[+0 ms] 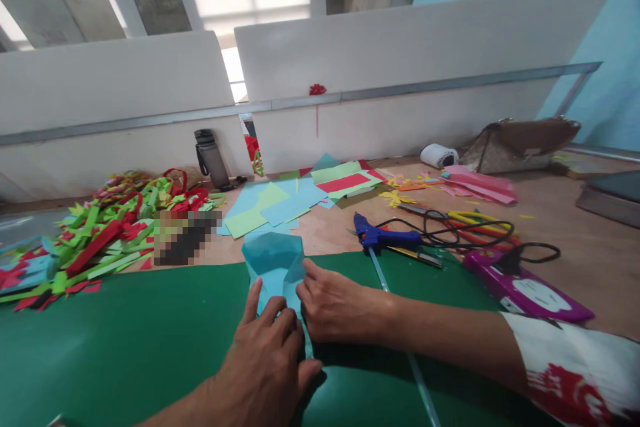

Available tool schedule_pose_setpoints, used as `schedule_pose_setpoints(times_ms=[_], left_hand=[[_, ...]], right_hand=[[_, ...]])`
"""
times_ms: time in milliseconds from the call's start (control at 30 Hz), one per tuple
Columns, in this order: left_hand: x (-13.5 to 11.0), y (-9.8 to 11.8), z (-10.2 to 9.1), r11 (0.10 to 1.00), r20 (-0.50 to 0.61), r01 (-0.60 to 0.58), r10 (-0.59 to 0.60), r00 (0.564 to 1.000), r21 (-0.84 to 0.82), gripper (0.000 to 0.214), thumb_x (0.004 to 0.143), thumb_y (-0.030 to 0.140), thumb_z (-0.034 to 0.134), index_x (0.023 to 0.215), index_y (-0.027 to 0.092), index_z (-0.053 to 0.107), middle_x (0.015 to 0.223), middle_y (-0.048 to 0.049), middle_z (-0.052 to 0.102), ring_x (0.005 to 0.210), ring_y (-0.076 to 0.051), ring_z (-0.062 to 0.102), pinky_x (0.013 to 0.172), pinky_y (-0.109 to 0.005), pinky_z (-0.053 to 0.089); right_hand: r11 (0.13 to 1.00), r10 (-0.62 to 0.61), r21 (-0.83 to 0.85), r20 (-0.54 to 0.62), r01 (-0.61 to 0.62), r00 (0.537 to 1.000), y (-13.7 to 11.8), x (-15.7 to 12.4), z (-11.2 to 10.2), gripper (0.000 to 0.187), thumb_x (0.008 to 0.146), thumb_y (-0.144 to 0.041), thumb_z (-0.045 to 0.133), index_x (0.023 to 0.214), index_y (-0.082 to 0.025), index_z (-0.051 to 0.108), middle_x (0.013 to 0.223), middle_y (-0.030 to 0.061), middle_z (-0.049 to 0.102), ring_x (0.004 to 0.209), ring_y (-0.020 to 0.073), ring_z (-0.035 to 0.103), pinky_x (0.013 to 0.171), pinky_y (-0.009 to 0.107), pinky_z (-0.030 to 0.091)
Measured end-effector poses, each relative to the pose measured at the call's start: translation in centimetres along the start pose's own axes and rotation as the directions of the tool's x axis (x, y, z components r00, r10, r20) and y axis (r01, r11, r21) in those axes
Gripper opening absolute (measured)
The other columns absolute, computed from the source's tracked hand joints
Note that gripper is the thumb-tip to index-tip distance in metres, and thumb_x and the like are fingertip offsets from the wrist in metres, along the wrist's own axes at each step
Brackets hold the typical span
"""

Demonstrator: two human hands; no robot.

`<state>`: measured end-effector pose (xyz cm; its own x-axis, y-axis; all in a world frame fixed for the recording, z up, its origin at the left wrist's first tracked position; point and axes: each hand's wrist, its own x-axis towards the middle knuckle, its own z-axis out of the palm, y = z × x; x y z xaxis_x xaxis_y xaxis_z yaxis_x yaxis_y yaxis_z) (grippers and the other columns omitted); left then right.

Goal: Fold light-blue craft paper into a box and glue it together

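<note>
You have a single piece of light-blue paper [273, 265] before you, creased and folded into a hollow form whose far end gapes open, with a darker shaded inside. Its side panels angle inward at the creases, and it sits over your green work surface [150, 340], near the far edge, its closer part mostly hidden from you.
</note>
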<state>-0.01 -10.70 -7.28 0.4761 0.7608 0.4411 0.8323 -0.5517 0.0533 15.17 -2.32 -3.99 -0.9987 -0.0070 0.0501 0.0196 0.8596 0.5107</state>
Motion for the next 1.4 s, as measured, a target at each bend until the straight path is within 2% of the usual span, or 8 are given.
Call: schedule_pose_setpoints(times_ms=[267, 433, 633, 867, 1033, 1200, 1333, 1400], left_hand=[[2.1, -6.5, -3.9, 1.000, -0.235, 0.029, -0.031, 0.972, -0.011, 0.025, 0.088, 0.016, 0.040, 0.102, 0.018, 0.060, 0.088, -0.0062, 0.064, 0.084, -0.018, 0.055, 0.085, -0.039, 0.043], [2.6, -9.8, -3.4, 0.989, -0.013, -0.031, 0.033, 0.999, 0.144, 0.035, 0.083, 0.005, 0.040, 0.108, 0.020, 0.060, 0.121, -0.0102, 0.053, 0.117, -0.026, 0.039, 0.095, -0.050, 0.037], [3.3, -9.0, -2.7, 0.999, 0.114, -0.005, 0.000, 0.993, 0.047, 0.017, 0.086, 0.018, 0.048, 0.076, 0.018, 0.063, 0.113, -0.0062, 0.059, 0.120, -0.026, 0.039, 0.099, -0.055, 0.027], [4.6, -7.6, -2.1, 0.998, 0.138, 0.057, -0.053, 0.989, -0.021, 0.023, 0.087, 0.018, 0.045, 0.074, 0.019, 0.064, 0.068, 0.0013, 0.065, 0.068, -0.012, 0.058, 0.104, -0.052, 0.016], [6.1, -7.5, -0.5, 0.972, 0.195, 0.193, -0.165, 0.967, -0.137, 0.016, 0.082, 0.019, 0.052, 0.087, 0.020, 0.067, 0.066, -0.0019, 0.067, 0.062, -0.015, 0.058, 0.078, -0.034, 0.043], [7.3, -7.1, -0.2, 0.938, 0.237, 0.250, -0.193, 0.952, -0.241, 0.028, 0.076, 0.014, 0.054, 0.102, 0.016, 0.063, 0.063, -0.0013, 0.065, 0.056, -0.014, 0.055, 0.053, -0.023, 0.036], [7.6, -6.3, -1.7, 0.913, 0.222, 0.296, -0.238, 0.946, -0.281, 0.026, 0.076, 0.013, 0.051, 0.098, 0.013, 0.064, 0.061, -0.0012, 0.062, 0.053, -0.012, 0.051, 0.051, -0.021, 0.033], [7.5, -6.0, -2.3, 0.885, 0.203, 0.323, -0.267, 0.942, -0.336, 0.021, 0.077, 0.014, 0.050, 0.090, 0.012, 0.065, 0.063, -0.0013, 0.062, 0.054, -0.012, 0.051, 0.052, -0.021, 0.034]], right_hand=[[0.986, 0.049, -0.158, -0.022, -0.052, 0.999, 1.6, -0.4, 1.4, 0.026, 0.084, -0.005, 0.038, 0.076, -0.013, 0.061, 0.066, 0.0044, 0.057, 0.059, 0.0180, 0.051, 0.082, 0.045, 0.033], [0.980, 0.109, -0.163, -0.024, -0.112, 0.994, 2.6, -1.0, 2.3, 0.024, 0.086, -0.008, 0.039, 0.076, -0.014, 0.060, 0.069, 0.0049, 0.059, 0.066, 0.0192, 0.053, 0.083, 0.044, 0.033], [0.964, 0.248, -0.104, 0.025, -0.244, 0.968, 3.3, -1.9, 1.9, 0.019, 0.084, -0.008, 0.044, 0.075, -0.014, 0.060, 0.070, 0.0050, 0.060, 0.068, 0.0191, 0.054, 0.086, 0.044, 0.029], [0.830, 0.532, 0.134, 0.100, -0.542, 0.841, 3.9, -4.1, 0.8, 0.020, 0.085, -0.013, 0.045, 0.074, -0.015, 0.062, 0.072, 0.0061, 0.062, 0.066, 0.0173, 0.054, 0.076, 0.037, 0.033], [0.748, 0.559, 0.411, 0.032, -0.521, 0.829, 2.5, -4.2, 0.8, 0.027, 0.089, -0.020, 0.044, 0.068, -0.015, 0.061, 0.068, 0.0043, 0.062, 0.065, 0.0138, 0.054, 0.068, 0.028, 0.036], [0.638, 0.574, 0.666, -0.076, -0.387, 0.815, 0.4, -3.1, 0.6, 0.021, 0.089, -0.017, 0.043, 0.080, -0.016, 0.062, 0.077, 0.0043, 0.061, 0.071, 0.0129, 0.056, 0.064, 0.023, 0.038], [0.450, 0.745, 0.751, -0.019, -0.483, 0.666, 0.4, -2.7, 0.0, 0.006, 0.078, -0.014, 0.056, 0.083, -0.016, 0.057, 0.072, 0.0010, 0.057, 0.064, 0.0120, 0.051, 0.060, 0.023, 0.038], [0.306, 0.809, 0.809, 0.056, -0.501, 0.585, 0.9, -2.7, -0.4, 0.020, 0.073, -0.012, 0.060, 0.093, -0.016, 0.055, 0.069, -0.0016, 0.054, 0.060, 0.0107, 0.049, 0.058, 0.023, 0.038]])
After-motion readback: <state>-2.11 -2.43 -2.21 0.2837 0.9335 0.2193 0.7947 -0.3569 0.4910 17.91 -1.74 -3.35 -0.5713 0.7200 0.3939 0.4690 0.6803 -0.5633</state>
